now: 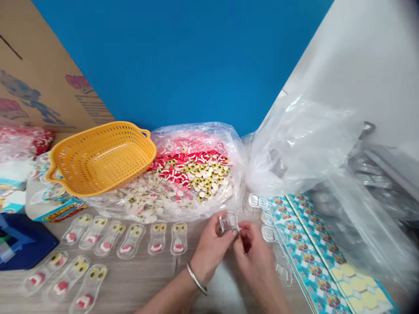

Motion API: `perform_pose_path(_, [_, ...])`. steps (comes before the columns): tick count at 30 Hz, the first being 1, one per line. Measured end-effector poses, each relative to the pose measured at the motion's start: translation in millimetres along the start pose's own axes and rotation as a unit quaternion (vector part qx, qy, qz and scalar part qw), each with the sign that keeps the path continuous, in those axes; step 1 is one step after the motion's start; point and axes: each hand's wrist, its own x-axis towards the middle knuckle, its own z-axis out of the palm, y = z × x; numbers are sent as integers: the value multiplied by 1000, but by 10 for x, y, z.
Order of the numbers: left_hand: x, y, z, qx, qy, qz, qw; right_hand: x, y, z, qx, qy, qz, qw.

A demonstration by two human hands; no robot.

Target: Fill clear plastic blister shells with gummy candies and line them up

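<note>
Left hand (209, 246), silver bangle (196, 279) on wrist: fingers curled, pinching a small clear plastic blister shell (228, 222). Right hand (253, 257) closes in from the other side, fingertips at the shell's edge; fingers partly hide the grip. Shell sits above the tabletop (137, 292), a wood-grain surface, near the bottom middle.

Along the left edge, rows of foot-shaped clear blisters (131, 240) hold yellow eyes and red-and-white mouths. Behind them, a perforated yellow plastic basket (101, 159) rests partly on a clear bag (196, 174) of flat discs and red-white pieces; the film blurs them.

Right of the hands, more empty blisters (268, 233) lie beside printed blue-and-yellow card strips (310, 248), cut off by the lower frame edge. A large crumpled clear bag (301, 144) fills the right corner; its grey contents are hard to make out.
</note>
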Motion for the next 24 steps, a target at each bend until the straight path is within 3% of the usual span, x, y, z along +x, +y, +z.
perform_pose_path(3, [-29,175,-157,-14,-3,4,1000,174,-145,6,58,-108,-47,991])
perform_pose_path(5, [-23,290,-279,-17,28,12,999,428,-211,24,39,-126,-87,987])
perform_pose_path(8, [45,446,-443,13,80,31,996,922,-300,128,-83,-65,-159,982])
perform_pose_path(12, [184,560,-570,32,97,36,994,1415,-412,332,-327,-125,-182,919])
perform_pose_path(16, [271,562,-618,-1,93,13,996,1520,-456,452,-436,-140,-161,874])
perform_pose_path(24, [304,595,-602,-21,86,-1,996,1548,-593,601,-490,-130,-105,855])
